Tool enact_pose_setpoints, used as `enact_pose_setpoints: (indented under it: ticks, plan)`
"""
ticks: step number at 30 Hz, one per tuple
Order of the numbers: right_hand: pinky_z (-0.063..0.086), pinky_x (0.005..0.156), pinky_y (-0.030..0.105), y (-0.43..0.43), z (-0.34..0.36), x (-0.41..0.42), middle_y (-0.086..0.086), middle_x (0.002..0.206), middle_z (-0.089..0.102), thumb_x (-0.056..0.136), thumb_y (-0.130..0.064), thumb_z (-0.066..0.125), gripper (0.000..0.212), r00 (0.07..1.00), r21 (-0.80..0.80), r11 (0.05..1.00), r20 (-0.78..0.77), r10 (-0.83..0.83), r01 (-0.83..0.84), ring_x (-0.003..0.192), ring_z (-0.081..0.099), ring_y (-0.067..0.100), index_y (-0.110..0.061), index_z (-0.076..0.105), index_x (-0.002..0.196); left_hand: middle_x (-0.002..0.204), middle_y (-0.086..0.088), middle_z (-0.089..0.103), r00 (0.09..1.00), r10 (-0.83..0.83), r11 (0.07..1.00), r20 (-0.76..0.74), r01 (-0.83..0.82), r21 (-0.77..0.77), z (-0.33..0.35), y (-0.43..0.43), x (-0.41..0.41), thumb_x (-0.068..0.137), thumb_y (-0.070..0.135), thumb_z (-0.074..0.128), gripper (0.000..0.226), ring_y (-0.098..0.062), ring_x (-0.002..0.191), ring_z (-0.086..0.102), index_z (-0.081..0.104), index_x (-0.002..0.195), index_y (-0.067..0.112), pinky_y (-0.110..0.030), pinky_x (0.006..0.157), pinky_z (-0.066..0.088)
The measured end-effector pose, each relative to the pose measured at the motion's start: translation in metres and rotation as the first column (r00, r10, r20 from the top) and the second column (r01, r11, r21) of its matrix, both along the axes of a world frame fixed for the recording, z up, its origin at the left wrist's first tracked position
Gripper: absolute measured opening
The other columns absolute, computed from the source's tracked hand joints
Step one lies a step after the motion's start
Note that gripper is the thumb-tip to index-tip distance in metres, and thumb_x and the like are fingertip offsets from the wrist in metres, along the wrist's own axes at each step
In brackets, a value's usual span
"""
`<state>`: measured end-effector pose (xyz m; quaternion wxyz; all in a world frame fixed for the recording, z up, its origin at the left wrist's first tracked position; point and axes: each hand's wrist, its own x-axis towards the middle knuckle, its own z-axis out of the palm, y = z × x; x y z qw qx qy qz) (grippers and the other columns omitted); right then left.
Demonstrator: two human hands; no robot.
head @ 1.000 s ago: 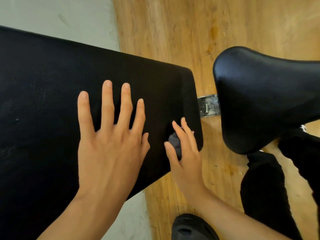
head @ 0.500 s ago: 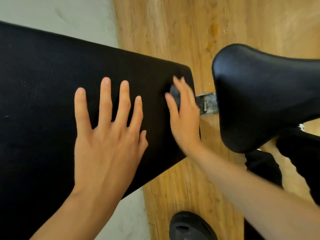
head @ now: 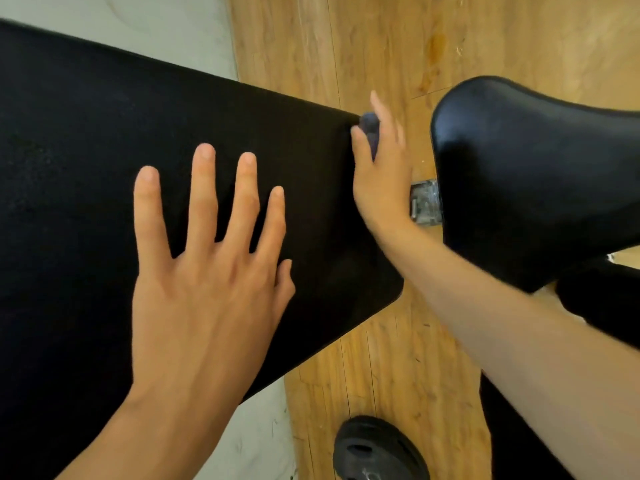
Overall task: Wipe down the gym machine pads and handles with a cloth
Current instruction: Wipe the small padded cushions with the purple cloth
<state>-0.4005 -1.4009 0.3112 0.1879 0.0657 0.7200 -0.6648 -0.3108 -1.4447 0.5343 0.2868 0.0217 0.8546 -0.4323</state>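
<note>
A long black bench pad (head: 86, 150) fills the left half of the view. My left hand (head: 207, 289) lies flat on it with fingers spread and straight. My right hand (head: 384, 181) is at the pad's right end, near its far corner. It holds a small dark blue-grey cloth (head: 370, 128) between thumb and fingers, against the pad's end edge. Most of the cloth is hidden under the hand. A second, glossy black seat pad (head: 536, 174) stands to the right, apart from the right hand.
A metal bracket (head: 425, 202) joins the two pads, just right of my right wrist. Below lies a wooden floor (head: 381, 39), with a black weight plate (head: 377, 452) at the bottom. A dark trouser leg (head: 602, 296) shows at the right edge.
My right hand has slid with the cloth along the pad's end edge, from the near corner up to the far corner. The left hand has stayed flat on the pad.
</note>
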Motion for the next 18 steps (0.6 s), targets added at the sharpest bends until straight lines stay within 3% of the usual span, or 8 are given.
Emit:
enact_pose_setpoints:
  ticks: [2,5,9,11,13,16,18]
  plan:
    - [0.02,0.111,0.002,0.02,0.022,0.064,0.0,0.167,0.027,0.109,-0.025,0.047,0.051,1.0,-0.019,1.0,-0.006,0.019,-0.019,0.149,0.022,-0.006,-0.027,0.034,0.158,0.172,-0.023,-0.004,1.0,-0.002,1.0,-0.002,0.002,-0.001,-0.001,0.0,-0.001,0.103,0.052,0.027,0.076,-0.049,0.156,-0.011,0.008,0.167,0.014,-0.071,0.121,-0.005]
    - [0.017,0.12,0.01,0.039,0.032,0.113,-0.004,0.17,0.015,0.109,-0.028,0.043,0.053,0.995,-0.015,0.995,-0.016,0.101,-0.101,0.152,0.013,-0.007,-0.038,0.023,0.157,0.172,-0.023,-0.005,1.0,-0.01,1.0,0.012,0.01,0.004,-0.002,0.0,-0.001,0.102,0.053,0.027,0.078,-0.049,0.156,-0.012,0.006,0.167,0.014,-0.071,0.121,-0.005]
    - [0.027,0.12,0.019,0.004,-0.003,0.015,0.006,0.162,0.035,0.111,-0.023,0.041,0.046,0.998,0.055,0.996,-0.02,0.066,-0.065,0.149,0.031,0.011,-0.022,0.038,0.156,0.173,-0.02,0.002,1.0,-0.006,1.0,0.018,0.006,0.019,-0.004,-0.002,0.0,0.103,0.051,0.032,0.077,-0.049,0.157,-0.008,0.011,0.166,0.013,-0.072,0.121,-0.003]
    - [0.035,0.109,0.018,-0.007,-0.027,-0.038,0.002,0.143,0.05,0.11,-0.024,0.041,0.043,0.995,0.088,0.992,-0.039,0.09,-0.086,0.13,0.045,0.008,-0.016,0.044,0.152,0.173,-0.02,0.002,1.0,-0.009,1.0,0.018,0.009,0.028,-0.005,-0.002,0.0,0.102,0.05,0.032,0.077,-0.048,0.157,-0.008,0.012,0.166,0.013,-0.072,0.121,-0.003]
    - [0.039,0.101,0.015,-0.005,-0.034,-0.054,-0.002,0.129,0.054,0.109,-0.024,0.043,0.041,0.992,0.097,0.99,-0.066,0.107,-0.1,0.115,0.048,0.003,-0.015,0.05,0.148,0.173,-0.019,-0.001,1.0,-0.008,1.0,0.017,0.007,0.025,-0.005,-0.002,0.0,0.102,0.05,0.032,0.078,-0.048,0.157,-0.01,0.01,0.167,0.013,-0.072,0.121,-0.004]
    - [0.032,0.11,0.01,0.016,-0.019,0.005,0.002,0.147,0.049,0.109,-0.02,0.044,0.039,0.995,0.062,0.995,-0.058,0.084,-0.081,0.133,0.044,0.002,-0.018,0.05,0.148,0.173,-0.02,-0.003,1.0,-0.006,1.0,0.016,0.005,0.011,-0.004,-0.001,-0.001,0.102,0.051,0.029,0.078,-0.048,0.157,-0.011,0.007,0.167,0.013,-0.072,0.121,-0.005]
    - [0.021,0.113,0.003,0.039,0.001,0.069,-0.002,0.162,0.035,0.11,-0.023,0.043,0.043,0.993,0.049,0.992,0.018,0.118,-0.119,0.144,0.025,-0.012,-0.023,0.044,0.153,0.173,-0.02,-0.003,1.0,-0.004,1.0,0.029,0.004,0.011,-0.004,-0.001,-0.002,0.102,0.052,0.03,0.079,-0.049,0.157,-0.011,0.006,0.167,0.013,-0.071,0.121,-0.006]
